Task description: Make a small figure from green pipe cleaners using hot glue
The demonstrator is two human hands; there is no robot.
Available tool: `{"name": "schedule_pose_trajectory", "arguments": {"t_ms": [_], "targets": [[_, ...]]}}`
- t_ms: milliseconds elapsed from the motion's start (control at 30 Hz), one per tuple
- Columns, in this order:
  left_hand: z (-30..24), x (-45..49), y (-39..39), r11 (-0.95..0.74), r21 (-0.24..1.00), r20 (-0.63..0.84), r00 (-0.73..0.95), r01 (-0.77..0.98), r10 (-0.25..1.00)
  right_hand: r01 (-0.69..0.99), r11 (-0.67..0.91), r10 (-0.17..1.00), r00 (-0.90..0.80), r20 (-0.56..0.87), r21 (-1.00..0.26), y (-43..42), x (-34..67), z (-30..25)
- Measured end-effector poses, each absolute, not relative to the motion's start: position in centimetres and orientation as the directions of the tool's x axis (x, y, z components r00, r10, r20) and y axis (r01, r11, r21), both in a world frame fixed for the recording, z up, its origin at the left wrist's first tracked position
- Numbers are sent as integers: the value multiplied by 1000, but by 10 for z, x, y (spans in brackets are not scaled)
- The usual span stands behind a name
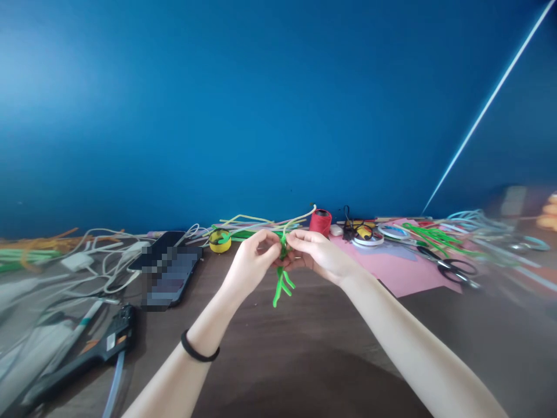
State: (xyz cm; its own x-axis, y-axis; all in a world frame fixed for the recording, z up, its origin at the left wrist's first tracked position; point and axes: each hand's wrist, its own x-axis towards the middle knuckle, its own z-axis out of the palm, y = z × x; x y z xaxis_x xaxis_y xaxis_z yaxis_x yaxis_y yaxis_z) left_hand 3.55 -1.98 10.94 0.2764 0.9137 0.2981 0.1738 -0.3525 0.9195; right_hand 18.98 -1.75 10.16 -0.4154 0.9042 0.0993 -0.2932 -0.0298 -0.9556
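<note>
My left hand (255,258) and my right hand (319,252) meet above the brown table (304,348), both pinched on a small bunch of green pipe cleaners (282,284). Short bright green ends hang down below my fingers. A pale yellow pipe cleaner (300,219) rises from between the hands toward the wall. A black band sits on my left wrist.
A phone (167,267) lies at the left among white cables (100,255), with a black glue gun (96,348) nearer me. Behind the hands are a yellow tape roll (220,240) and a red thread spool (321,222). At the right: pink paper (391,267), scissors (456,270), more pipe cleaners.
</note>
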Motion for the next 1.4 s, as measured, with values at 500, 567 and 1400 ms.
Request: {"name": "schedule_pose_trajectory", "arguments": {"t_ms": [500,567,1400], "targets": [[109,31,-13,-131,986,162,392,-106,906,-186,153,896,-388,216,-970,-16,192,102],[108,29,-13,-93,989,132,418,-112,899,-174,166,892,-392,224,-970,-16,192,101],[107,36,-18,-328,944,317,176,37,932,194,472,881,-75,467,-860,-23,180,98]]}}
